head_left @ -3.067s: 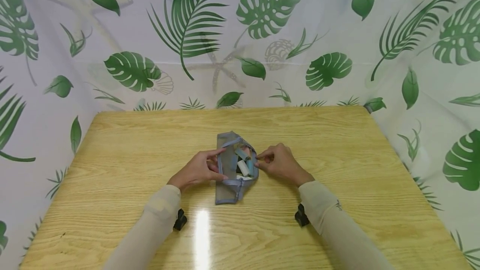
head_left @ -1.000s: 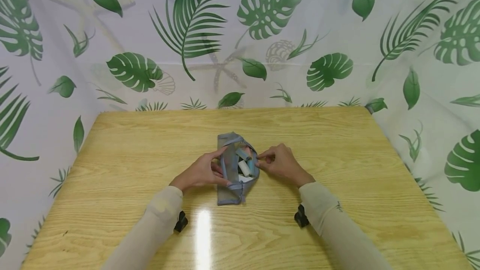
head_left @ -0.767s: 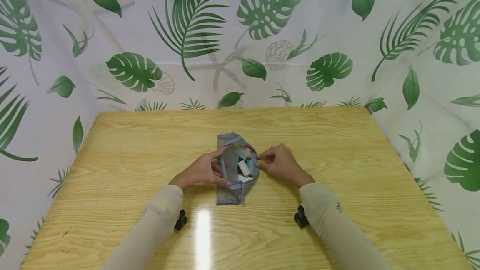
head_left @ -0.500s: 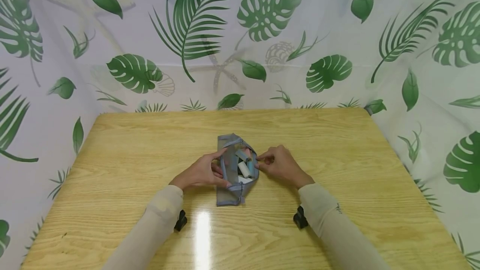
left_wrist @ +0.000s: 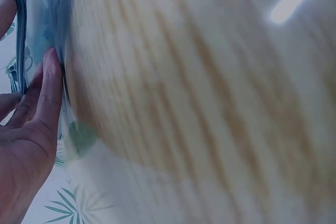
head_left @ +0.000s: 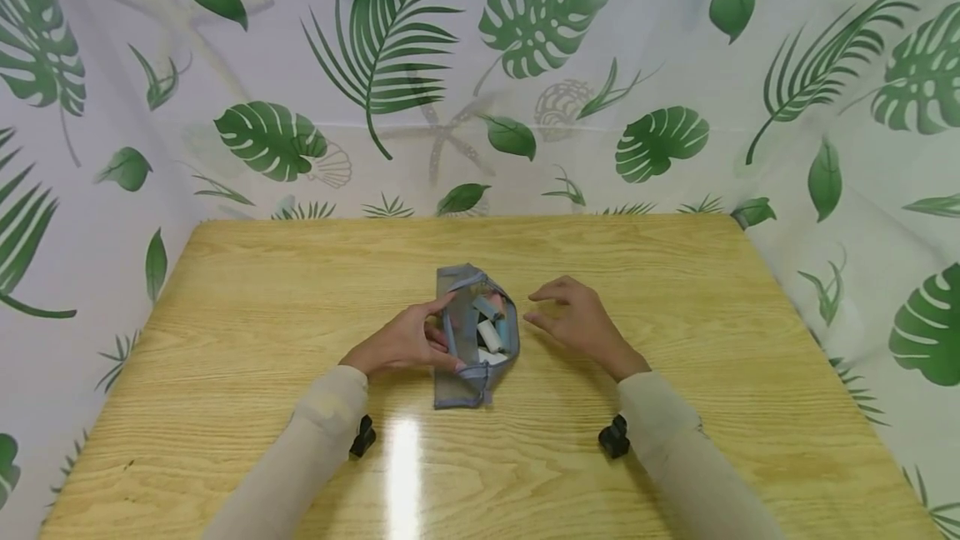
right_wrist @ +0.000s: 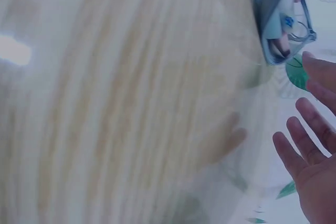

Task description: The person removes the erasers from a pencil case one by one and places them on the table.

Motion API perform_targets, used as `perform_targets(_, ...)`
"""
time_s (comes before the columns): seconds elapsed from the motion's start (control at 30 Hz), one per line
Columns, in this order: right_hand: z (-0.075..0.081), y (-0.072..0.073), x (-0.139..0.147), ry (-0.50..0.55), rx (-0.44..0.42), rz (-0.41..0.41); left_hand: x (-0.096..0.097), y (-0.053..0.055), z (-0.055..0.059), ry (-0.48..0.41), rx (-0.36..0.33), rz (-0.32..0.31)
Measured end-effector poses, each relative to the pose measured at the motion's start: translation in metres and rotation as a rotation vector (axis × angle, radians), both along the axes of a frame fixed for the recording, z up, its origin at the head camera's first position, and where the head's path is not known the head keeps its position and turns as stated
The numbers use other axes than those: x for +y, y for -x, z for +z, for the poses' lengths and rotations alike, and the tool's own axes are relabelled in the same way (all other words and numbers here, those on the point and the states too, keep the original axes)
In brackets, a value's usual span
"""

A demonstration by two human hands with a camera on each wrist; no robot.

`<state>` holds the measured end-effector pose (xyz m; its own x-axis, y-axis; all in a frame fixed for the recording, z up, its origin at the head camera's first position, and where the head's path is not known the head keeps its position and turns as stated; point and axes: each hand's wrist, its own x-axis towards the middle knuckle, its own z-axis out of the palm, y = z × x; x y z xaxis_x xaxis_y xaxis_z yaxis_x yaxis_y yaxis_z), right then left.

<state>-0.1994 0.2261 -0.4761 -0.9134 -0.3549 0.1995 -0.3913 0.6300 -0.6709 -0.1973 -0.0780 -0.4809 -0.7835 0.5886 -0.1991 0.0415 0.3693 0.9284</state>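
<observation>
One pouch point(head_left: 474, 332) lies near the middle of the surface point(head_left: 675, 440), a small soft bag of grey see-through mesh edged with a pale blue zip band; its mouth gapes in an oval, long axis running away from the person, and its flat near end tapers to a squared tab. Inside it sit several short, blocky pieces point(head_left: 491, 332); a white one, a pale blue one and a pinkish one can be told apart, though the exact count is unclear because they overlap. The surface is one pale yellow wood-grain top, smooth and glossy enough to carry a bright streak of reflected light near the person.

The left hand point(head_left: 405, 344) rests on the surface against the pouch's left side; forefinger and thumb are curled to the mesh rim and pinch it, and the left wrist view shows fingers point(left_wrist: 50, 85) pressed along the blue-edged fabric. The right hand point(head_left: 577, 323) is released, hovering just beside the pouch's right rim without touching it, fingers loosely spread and relaxed; the right wrist view shows the same splayed fingers point(right_wrist: 302, 140) apart from the pouch point(right_wrist: 281, 19).

Two long beige sleeves point(head_left: 300, 457) cover the forearms; behind the surface hangs a white sheet point(head_left: 675, 40) printed with green leaves.
</observation>
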Motion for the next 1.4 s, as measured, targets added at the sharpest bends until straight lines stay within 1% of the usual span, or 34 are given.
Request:
perform_targets(0.1,0.003,-0.001,0.002,0.027,0.003,-0.007,0.000,0.000,0.000,-0.003,-0.006,0.003)
perform_targets(0.17,0.003,-0.002,0.002,0.023,0.004,-0.003,0.000,0.000,0.000,-0.002,-0.010,0.007)
perform_targets(0.37,0.005,-0.007,-0.004,0.016,0.012,0.038,0.000,0.000,0.000,0.010,-0.012,0.018)
perform_targets(0.47,0.005,-0.010,-0.010,0.015,0.002,0.050,0.000,0.000,0.000,0.017,-0.018,0.023)
perform_targets(0.67,0.005,-0.017,-0.020,-0.010,0.004,0.061,0.001,0.001,-0.001,0.025,-0.029,0.026)
perform_targets(0.9,0.004,-0.023,-0.030,-0.042,0.025,0.073,0.001,-0.001,0.002,0.024,-0.039,0.027)
perform_targets(1.13,0.003,-0.028,-0.037,-0.060,0.038,0.072,0.000,-0.002,0.002,0.033,-0.019,0.022)
perform_targets(1.27,0.002,-0.029,-0.039,-0.069,0.057,0.077,0.001,-0.001,0.002,0.031,-0.013,0.016)
perform_targets(1.4,0.002,-0.029,-0.040,-0.081,0.056,0.072,0.001,-0.001,0.002,0.034,-0.008,0.014)
